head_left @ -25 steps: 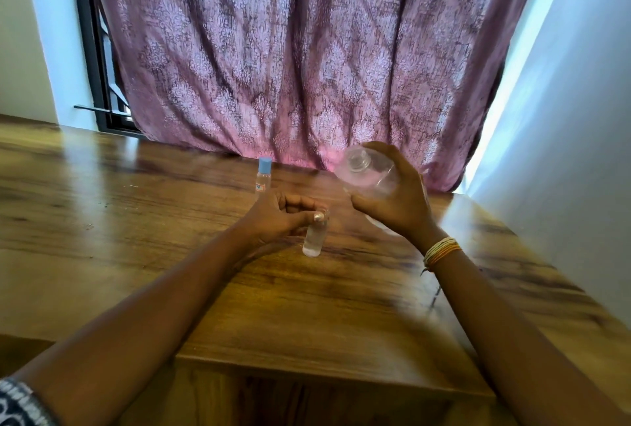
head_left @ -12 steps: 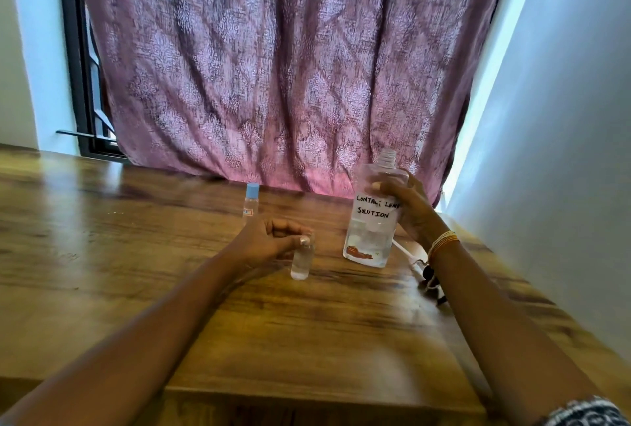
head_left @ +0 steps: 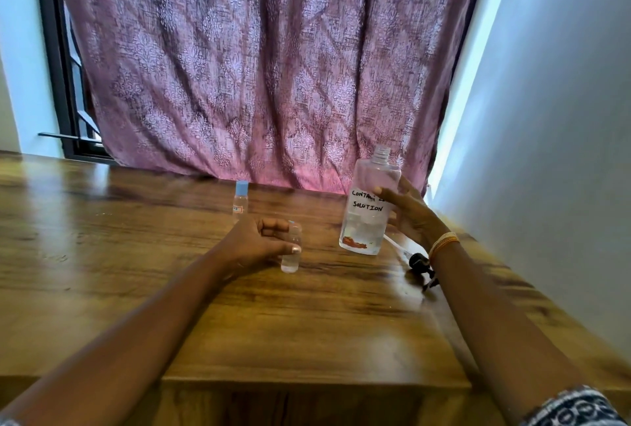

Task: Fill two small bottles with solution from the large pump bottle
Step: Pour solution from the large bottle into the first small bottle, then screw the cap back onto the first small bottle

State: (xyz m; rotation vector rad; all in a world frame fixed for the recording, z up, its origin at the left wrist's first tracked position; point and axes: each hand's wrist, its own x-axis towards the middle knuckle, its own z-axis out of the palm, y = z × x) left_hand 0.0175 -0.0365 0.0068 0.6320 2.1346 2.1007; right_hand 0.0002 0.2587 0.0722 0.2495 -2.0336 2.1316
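- The left hand has its fingers curled round a small clear uncapped bottle, thumb pressed on its near side; the bottle stands upright on the worktop and looks filled most of the way, though blur makes the level hard to read.
- The right hand is spread, its fingers slack against the side of the large bottle. They seem to touch the wall without clasping it, so I read this as a letting-go rather than a grip.
- The large bottle, hand-lettered with the word SOLUTION, stands upright on the worktop to the right of the small one, neck open, liquid only in its lower part.
- Its black pump head with the dip tube lies on the worktop just beside the right wrist.
- Farther back, a second small bottle with a blue cap stands alone, capped; its fill cannot be told.
- Judgement: pouring into the held bottle seems finished. Capping it is left, and likely refitting the pump; whether the capped bottle is already filled is unclear.
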